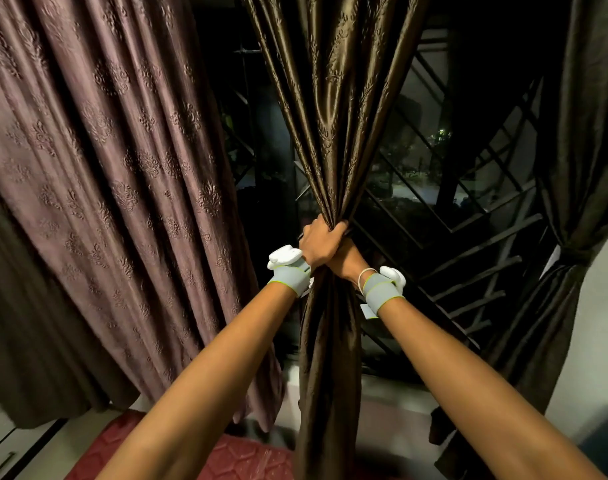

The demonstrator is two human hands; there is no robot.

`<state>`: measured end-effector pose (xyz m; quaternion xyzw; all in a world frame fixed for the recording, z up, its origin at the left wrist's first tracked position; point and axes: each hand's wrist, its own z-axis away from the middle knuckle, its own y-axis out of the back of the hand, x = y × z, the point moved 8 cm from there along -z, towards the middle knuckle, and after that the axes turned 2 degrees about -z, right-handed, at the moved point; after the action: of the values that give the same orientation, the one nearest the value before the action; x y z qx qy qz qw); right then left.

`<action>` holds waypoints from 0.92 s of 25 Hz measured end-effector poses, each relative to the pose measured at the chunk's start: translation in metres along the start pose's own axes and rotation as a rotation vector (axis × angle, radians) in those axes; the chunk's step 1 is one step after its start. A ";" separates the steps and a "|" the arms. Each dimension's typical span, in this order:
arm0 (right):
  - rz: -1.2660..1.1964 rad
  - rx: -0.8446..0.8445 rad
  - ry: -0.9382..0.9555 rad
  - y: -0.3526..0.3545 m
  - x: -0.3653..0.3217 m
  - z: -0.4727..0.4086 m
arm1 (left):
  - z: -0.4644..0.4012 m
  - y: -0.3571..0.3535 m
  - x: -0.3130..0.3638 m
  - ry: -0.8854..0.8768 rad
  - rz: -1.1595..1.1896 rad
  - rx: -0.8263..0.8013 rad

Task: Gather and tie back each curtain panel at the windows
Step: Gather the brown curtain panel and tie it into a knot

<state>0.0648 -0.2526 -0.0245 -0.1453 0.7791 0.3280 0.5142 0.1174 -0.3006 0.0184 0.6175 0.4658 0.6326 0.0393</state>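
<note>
Gripping the gathered waist of the dark brown satin curtain panel (pixel 333 140), the left hand (pixel 321 242) is curling its fingers tightly round the bunched fabric at the middle of the head view. Just below and partly under it, the right hand (pixel 349 259) is reaching in against the same bunch; its fingers are hidden behind the left hand and the cloth, so whether it is clasping the fabric cannot be told. Both wrists are wearing grey bands with white devices (pixel 284 258) strapped on, and a thin white bracelet (pixel 363 277) is circling the right wrist.

Above the hands the panel is fanning out in pleats; below them it is hanging straight down toward the floor. Behind it, the window grille (pixel 468 216) is showing dark glass. To the left, a mauve embossed curtain (pixel 98 161) is hanging loose. At the far right, another dark panel (pixel 576 188) is sitting already cinched by a tieback (pixel 572 252). A red patterned mat (pixel 247 459) is lying at the bottom.
</note>
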 end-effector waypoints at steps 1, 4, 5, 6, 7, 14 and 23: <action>-0.091 0.001 -0.028 0.002 0.007 -0.002 | 0.000 -0.003 -0.002 -0.026 0.099 -0.050; -0.143 -0.003 -0.147 0.012 0.030 -0.002 | 0.003 -0.007 -0.032 0.118 0.524 -0.160; -0.152 -0.035 -0.194 0.013 0.040 -0.002 | 0.002 -0.005 -0.047 0.165 0.543 -0.123; -0.157 -0.074 -0.217 0.012 0.043 0.001 | 0.001 -0.006 -0.058 0.198 0.476 -0.119; -0.160 -0.101 -0.220 0.011 0.047 -0.001 | 0.003 -0.006 -0.064 0.183 0.318 -0.142; -0.264 -0.151 -0.212 0.011 0.031 0.011 | 0.013 -0.031 -0.057 -0.035 -0.140 -0.458; -0.292 -0.214 -0.198 0.009 0.028 0.018 | 0.023 -0.050 -0.089 -0.013 -0.210 -0.729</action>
<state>0.0604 -0.2315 -0.0510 -0.2777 0.6562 0.3435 0.6118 0.1307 -0.3160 -0.0844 0.5159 0.2706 0.7455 0.3237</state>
